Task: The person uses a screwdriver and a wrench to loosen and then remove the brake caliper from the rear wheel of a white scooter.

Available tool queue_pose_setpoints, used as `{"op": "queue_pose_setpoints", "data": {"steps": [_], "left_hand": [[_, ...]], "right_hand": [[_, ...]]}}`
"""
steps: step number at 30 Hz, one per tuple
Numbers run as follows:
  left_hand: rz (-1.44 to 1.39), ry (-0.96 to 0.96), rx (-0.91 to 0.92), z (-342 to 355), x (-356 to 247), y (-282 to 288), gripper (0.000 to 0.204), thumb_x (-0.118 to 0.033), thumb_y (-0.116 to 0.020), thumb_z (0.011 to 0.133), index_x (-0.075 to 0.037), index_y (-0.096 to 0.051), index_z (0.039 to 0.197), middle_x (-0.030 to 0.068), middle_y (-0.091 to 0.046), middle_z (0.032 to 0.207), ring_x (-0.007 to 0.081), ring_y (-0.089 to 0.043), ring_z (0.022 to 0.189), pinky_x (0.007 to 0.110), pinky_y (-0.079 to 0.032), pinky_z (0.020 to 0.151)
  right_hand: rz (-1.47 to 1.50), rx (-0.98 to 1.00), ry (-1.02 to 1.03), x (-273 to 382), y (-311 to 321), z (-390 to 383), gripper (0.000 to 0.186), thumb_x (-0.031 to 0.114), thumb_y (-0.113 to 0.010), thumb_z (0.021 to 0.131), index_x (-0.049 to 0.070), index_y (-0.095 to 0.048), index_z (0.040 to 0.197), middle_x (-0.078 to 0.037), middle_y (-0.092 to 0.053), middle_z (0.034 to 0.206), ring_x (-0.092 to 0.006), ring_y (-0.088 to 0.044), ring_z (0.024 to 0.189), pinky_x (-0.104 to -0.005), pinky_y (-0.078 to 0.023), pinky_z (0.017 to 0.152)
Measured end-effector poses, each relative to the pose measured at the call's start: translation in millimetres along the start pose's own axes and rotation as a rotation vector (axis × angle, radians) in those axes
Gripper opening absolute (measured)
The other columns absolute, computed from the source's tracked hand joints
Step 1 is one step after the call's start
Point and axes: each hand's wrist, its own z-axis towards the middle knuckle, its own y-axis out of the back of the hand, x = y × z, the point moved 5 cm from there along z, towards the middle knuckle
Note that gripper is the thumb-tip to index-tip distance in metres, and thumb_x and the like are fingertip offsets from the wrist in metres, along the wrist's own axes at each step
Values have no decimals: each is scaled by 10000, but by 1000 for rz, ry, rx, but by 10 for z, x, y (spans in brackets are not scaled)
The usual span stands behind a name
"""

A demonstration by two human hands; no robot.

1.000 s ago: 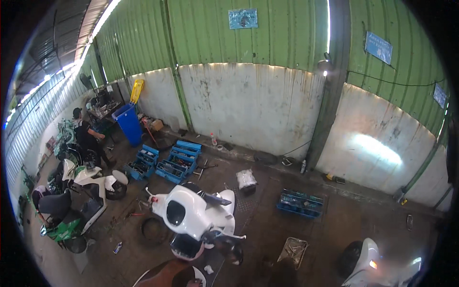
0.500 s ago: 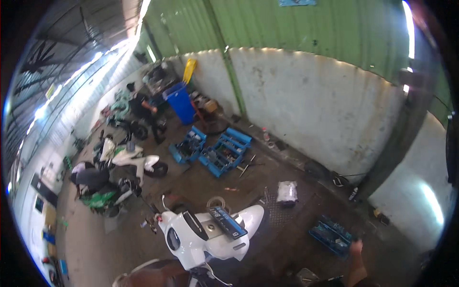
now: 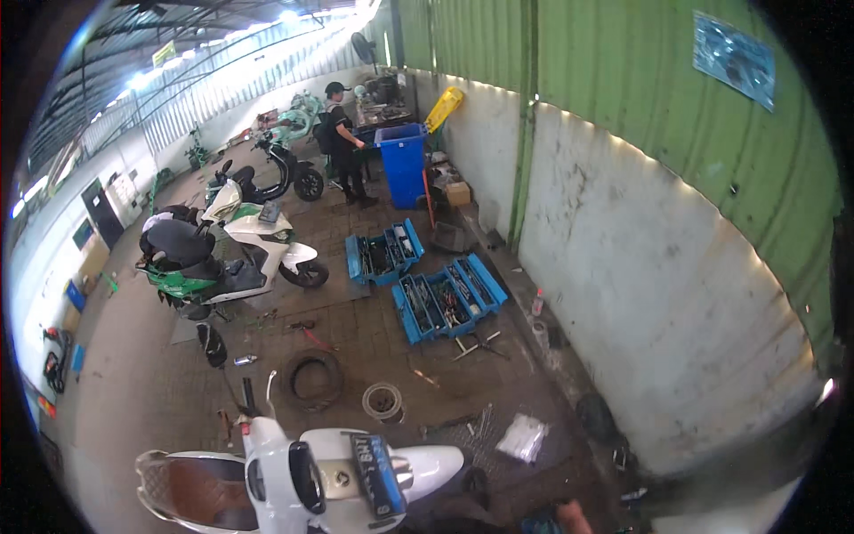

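At the lower edge, right of the middle, part of my right hand (image 3: 572,516) shows, blurred and cut off by the rim. Its fingers cannot be made out. Right beside it, the edge of a blue tool case (image 3: 539,525) shows, mostly out of view. My left hand is out of view. In front of me stands a white scooter (image 3: 307,476) with a brown seat (image 3: 211,491) and a blue-and-black plate (image 3: 378,476) on its front. A white plastic package (image 3: 522,438) lies on the floor beyond my right hand.
Two blue cantilever toolboxes, a nearer one (image 3: 447,298) and a farther one (image 3: 384,253), stand unfolded with tools. A tyre (image 3: 313,380) and a round metal part (image 3: 382,402) lie on the floor. Other scooters (image 3: 258,236) stand left; a person (image 3: 342,142) stands by a blue bin (image 3: 403,167).
The view has swung up and to the right, so the scooter and toolboxes sit differently in it. My right hand and the nearby tool case have slipped to the lower edge.
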Motion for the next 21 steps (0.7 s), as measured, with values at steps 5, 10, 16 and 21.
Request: {"op": "queue_pose_setpoints", "data": {"steps": [5, 10, 16, 21], "left_hand": [[-7, -28, -6, 568, -648, -61, 729, -642, -556, 863, -119, -494, 1367, 171, -562, 1190, 307, -511, 1069, 528, -442, 830], [-41, -44, -40, 906, -1153, 227, 745, -647, -553, 861, -122, -473, 1384, 174, -543, 1226, 310, -494, 1104, 538, -432, 856], [97, 128, -176, 1067, -1208, 940, 766, -652, -550, 859, -124, -448, 1405, 178, -520, 1268, 313, -473, 1147, 549, -420, 887], [148, 240, -215, 1639, -1225, 1057, 783, -656, -547, 858, -126, -427, 1422, 182, -500, 1304, 315, -456, 1182, 558, -410, 913]], "right_hand": [[-125, 111, -275, 26, 630, 423, 167, 233, -585, 906, 127, -684, 988, -110, -666, 1047, -293, -629, 939, -456, -499, 787], [-1345, 336, 343, -1199, 1546, 2075, 200, 204, -543, 928, 133, -720, 866, -99, -688, 898, -275, -650, 777, -464, -512, 666], [-97, 1, -248, 1162, 1471, 2935, 367, 295, -575, 877, -7, -632, 1077, -180, -662, 1011, -313, -624, 915, -432, -510, 763], [-76, 245, -403, 3113, 1587, 3157, 557, 348, -590, 874, -76, -538, 1233, -242, -619, 1189, -390, -592, 1119, -439, -492, 908]]}}
